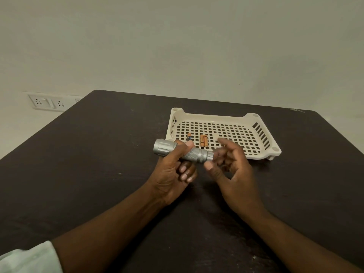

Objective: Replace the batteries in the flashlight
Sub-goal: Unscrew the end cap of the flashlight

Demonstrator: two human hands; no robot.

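A: Flashlight [183, 152] — held above the dark table [98, 164], just near of the cream tray [256, 150]. Gripped round the knurled barrel by the left hand [173, 174].

B: Right hand [232, 170]?

A: Loosely curled at the tail cap, fingertips [209, 165] touching it; holding nothing else.

B: Progress?

A: Early, by the look of it. Cap seemingly on. Three batteries in the tray: a pair of orange batteries [203, 140] side by side, a blue-banded battery [189, 137] left of them. Opening, swapping and closing probably left.

B: Orientation?

A: Long axis roughly left-right, head left, tail right and slightly nearer.
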